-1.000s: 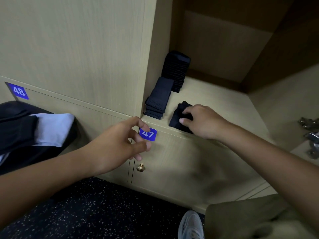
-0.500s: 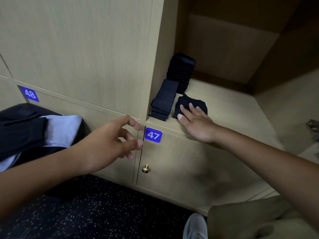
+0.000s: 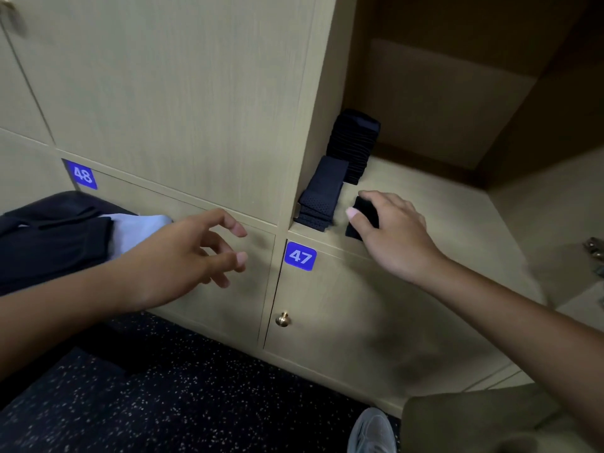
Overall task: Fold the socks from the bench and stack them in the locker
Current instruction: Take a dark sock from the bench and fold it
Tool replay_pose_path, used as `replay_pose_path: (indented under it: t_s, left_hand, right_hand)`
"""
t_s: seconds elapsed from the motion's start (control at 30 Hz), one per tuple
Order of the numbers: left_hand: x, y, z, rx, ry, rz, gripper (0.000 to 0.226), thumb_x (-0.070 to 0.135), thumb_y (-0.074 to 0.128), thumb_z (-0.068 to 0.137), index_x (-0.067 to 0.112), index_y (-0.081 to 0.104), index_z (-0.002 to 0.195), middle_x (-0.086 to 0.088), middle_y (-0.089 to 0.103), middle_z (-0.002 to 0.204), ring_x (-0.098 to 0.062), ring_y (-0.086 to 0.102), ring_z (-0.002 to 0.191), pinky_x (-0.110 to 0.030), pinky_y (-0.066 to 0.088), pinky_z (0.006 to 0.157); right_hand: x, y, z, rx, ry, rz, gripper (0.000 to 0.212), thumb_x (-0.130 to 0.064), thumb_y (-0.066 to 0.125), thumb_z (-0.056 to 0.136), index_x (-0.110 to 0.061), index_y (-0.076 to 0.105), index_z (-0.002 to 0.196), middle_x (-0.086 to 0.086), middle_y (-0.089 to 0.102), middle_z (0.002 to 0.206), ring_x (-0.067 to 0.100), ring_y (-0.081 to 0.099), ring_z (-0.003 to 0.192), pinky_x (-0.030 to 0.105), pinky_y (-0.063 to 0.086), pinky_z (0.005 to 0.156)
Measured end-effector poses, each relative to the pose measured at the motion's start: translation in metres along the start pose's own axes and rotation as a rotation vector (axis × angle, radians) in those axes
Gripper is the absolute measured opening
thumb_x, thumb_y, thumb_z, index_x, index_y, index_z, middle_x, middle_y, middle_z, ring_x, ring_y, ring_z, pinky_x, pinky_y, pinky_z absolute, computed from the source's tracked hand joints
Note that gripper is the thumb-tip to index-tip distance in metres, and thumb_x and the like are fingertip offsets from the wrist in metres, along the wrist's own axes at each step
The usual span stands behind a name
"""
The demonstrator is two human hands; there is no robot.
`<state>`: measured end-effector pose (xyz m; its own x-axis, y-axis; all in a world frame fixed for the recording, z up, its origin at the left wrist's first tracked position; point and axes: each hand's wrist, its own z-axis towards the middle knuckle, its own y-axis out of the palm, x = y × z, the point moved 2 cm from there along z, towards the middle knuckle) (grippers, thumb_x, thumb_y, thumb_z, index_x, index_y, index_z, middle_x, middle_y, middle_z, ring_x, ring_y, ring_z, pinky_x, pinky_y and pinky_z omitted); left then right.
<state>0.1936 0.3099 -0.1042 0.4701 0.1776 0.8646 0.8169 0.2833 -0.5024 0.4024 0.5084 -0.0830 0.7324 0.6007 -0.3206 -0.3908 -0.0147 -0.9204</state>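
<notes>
Right hand (image 3: 390, 235) pulled back, now gripping folded sock (image 3: 364, 217) beneath fingers at locker (image 3: 425, 204) edge; left hand (image 3: 183, 256) relaxed, empty.

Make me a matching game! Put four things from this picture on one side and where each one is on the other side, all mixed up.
Things:
1. tall sock stack
2. folded sock
3. blue 47 tag
4. brass knob

Places:
A. under the tag, on the lower door
B. under the right hand
C. back of the locker shelf
D. just below the shelf's front edge

Pairs: 1-C, 2-B, 3-D, 4-A
</notes>
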Motion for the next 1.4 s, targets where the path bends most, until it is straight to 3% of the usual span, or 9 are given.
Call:
replay_pose_path:
  t_s: [0.17, 0.33, 0.53, 0.67, 0.83, 1.0, 1.13, 1.27, 1.4]
  left_hand:
    - [-0.001, -0.033, -0.005, 0.081, 0.018, 0.091, 0.014, 0.022, 0.069, 0.093, 0.02, 0.063, 0.105, 0.002, 0.078, 0.088, -0.019, 0.075, 0.079, -0.021, 0.055, 0.071]
    - [-0.027, -0.083, -0.009, 0.208, 0.005, 0.199, 0.006, 0.024, 0.073, 0.092, 0.022, 0.068, 0.094, 0.006, 0.078, 0.084, -0.018, 0.074, 0.083, -0.045, 0.058, 0.088]
    - [-0.074, -0.145, -0.024, 0.392, -0.145, 0.324, 0.023, 0.023, 0.083, 0.081, 0.017, 0.07, 0.099, -0.002, 0.074, 0.091, -0.025, 0.072, 0.09, -0.044, 0.056, 0.093]
    - [-0.105, -0.158, -0.035, 0.333, -0.266, 0.525, 0.034, 0.024, 0.088, 0.074, 0.024, 0.068, 0.102, 0.002, 0.071, 0.102, -0.021, 0.068, 0.097, -0.042, 0.054, 0.094]
    - [-0.126, -0.145, -0.037, 0.245, -0.312, 0.687, 0.051, 0.032, 0.092, 0.068, 0.023, 0.065, 0.111, 0.002, 0.066, 0.108, -0.018, 0.062, 0.1, -0.034, 0.049, 0.089]
    - [-0.138, -0.137, -0.033, 0.248, -0.311, 0.775, 0.06, 0.04, 0.092, 0.061, 0.03, 0.053, 0.106, 0.0, 0.055, 0.107, -0.024, 0.053, 0.1, -0.041, 0.048, 0.09]
    - [-0.138, -0.132, -0.031, 0.3, -0.266, 0.896, 0.044, 0.033, 0.081, 0.07, 0.027, 0.051, 0.102, 0.0, 0.057, 0.103, -0.029, 0.055, 0.098, -0.046, 0.052, 0.085]
    - [-0.129, -0.137, -0.03, 0.374, -0.283, 0.85, 0.015, 0.029, 0.07, 0.081, 0.023, 0.061, 0.091, 0.001, 0.064, 0.09, -0.027, 0.061, 0.087, -0.04, 0.053, 0.075]
    - [-0.116, -0.15, -0.034, 0.453, -0.308, 0.726, 0.01, 0.03, 0.07, 0.087, 0.021, 0.067, 0.083, 0.002, 0.064, 0.078, -0.026, 0.061, 0.078, -0.034, 0.047, 0.067]
  right_hand:
    - [-0.039, -0.001, -0.02, 0.109, -0.219, 0.159, 0.028, -0.04, 0.053, 0.102, -0.025, 0.065, 0.122, -0.013, 0.059, 0.117, 0.007, 0.051, 0.113, 0.017, 0.039, 0.082]
    - [-0.076, 0.013, -0.035, 0.003, -0.424, 0.206, 0.023, -0.037, 0.053, 0.1, -0.026, 0.066, 0.116, -0.015, 0.06, 0.109, 0.005, 0.053, 0.106, 0.024, 0.043, 0.086]
    - [-0.106, 0.037, -0.042, -0.159, -0.558, 0.211, 0.029, -0.046, 0.05, 0.096, -0.036, 0.061, 0.122, -0.026, 0.054, 0.109, -0.002, 0.05, 0.109, 0.024, 0.04, 0.087]
    - [-0.117, 0.051, -0.038, -0.22, -0.606, 0.203, 0.027, -0.042, 0.055, 0.098, -0.036, 0.06, 0.124, -0.028, 0.05, 0.106, -0.019, 0.046, 0.093, 0.002, 0.032, 0.077]
    - [-0.127, 0.061, -0.033, -0.257, -0.619, 0.205, 0.029, -0.037, 0.058, 0.098, -0.03, 0.063, 0.126, -0.023, 0.053, 0.11, -0.006, 0.048, 0.106, 0.003, 0.033, 0.079]
    - [-0.132, 0.068, -0.032, -0.277, -0.632, 0.212, 0.028, -0.036, 0.059, 0.098, -0.029, 0.063, 0.124, -0.023, 0.054, 0.111, -0.003, 0.05, 0.11, 0.003, 0.034, 0.081]
    - [-0.133, 0.069, -0.032, -0.289, -0.638, 0.214, 0.028, -0.037, 0.058, 0.098, -0.029, 0.063, 0.125, -0.024, 0.053, 0.111, -0.001, 0.051, 0.112, 0.02, 0.038, 0.084]
    - [-0.13, 0.068, -0.031, -0.285, -0.632, 0.215, 0.027, -0.037, 0.058, 0.098, -0.03, 0.064, 0.124, -0.024, 0.055, 0.112, -0.004, 0.051, 0.11, 0.005, 0.035, 0.08]
    - [-0.127, 0.065, -0.03, -0.284, -0.606, 0.217, 0.027, -0.039, 0.058, 0.098, -0.032, 0.064, 0.124, -0.026, 0.056, 0.111, -0.01, 0.049, 0.097, 0.002, 0.033, 0.075]
